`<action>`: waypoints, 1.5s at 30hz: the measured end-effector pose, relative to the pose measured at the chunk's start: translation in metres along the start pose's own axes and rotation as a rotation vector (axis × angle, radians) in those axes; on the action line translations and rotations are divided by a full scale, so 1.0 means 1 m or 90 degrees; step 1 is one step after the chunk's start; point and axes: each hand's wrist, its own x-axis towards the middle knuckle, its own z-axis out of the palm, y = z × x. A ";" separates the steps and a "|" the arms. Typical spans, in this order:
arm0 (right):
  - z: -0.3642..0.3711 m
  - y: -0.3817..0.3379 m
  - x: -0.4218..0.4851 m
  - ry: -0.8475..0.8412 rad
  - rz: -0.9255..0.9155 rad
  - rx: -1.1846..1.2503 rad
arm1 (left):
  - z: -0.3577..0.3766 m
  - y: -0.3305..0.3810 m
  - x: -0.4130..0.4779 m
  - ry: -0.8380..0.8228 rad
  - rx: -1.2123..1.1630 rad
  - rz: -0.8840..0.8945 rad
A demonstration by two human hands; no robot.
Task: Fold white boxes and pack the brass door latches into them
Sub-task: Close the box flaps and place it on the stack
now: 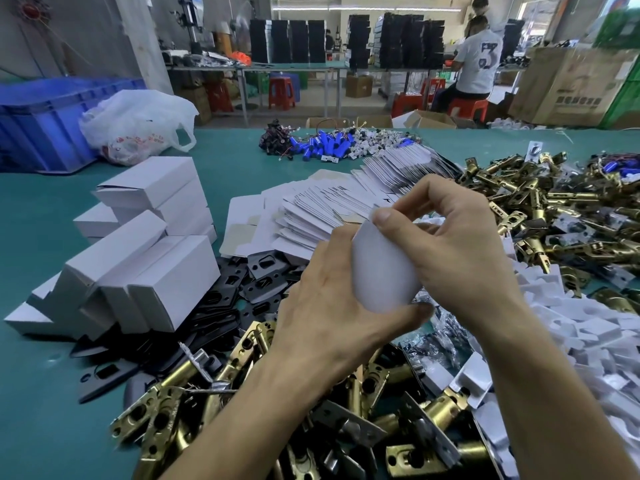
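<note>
Teal table (242, 161) — left hand (322, 306) and right hand (460, 244) clasp 1 plain, bowed white box (384, 268).

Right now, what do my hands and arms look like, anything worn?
Nothing worn that shows: left hand and right hand have no gloves, rings or watch, and both forearms are uncovered, no sleeve in view.

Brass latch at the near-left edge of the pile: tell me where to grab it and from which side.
Likely best to take the brass latch by its round tube, pinched across, coming from above-left: it lies atop the pile, the green table bare beside it, other latches crowding its right.
</note>
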 end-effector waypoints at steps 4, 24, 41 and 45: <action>-0.001 -0.001 -0.001 -0.024 0.011 0.029 | -0.001 0.000 0.001 -0.007 -0.018 0.000; 0.001 0.000 0.000 -0.002 0.048 0.032 | -0.002 0.000 -0.001 0.013 -0.018 -0.001; -0.008 0.006 -0.004 -0.098 -0.015 0.188 | -0.005 -0.006 0.009 0.123 -0.242 -0.033; -0.014 0.010 0.000 -0.133 0.015 0.243 | -0.004 -0.008 0.009 0.103 -0.229 -0.008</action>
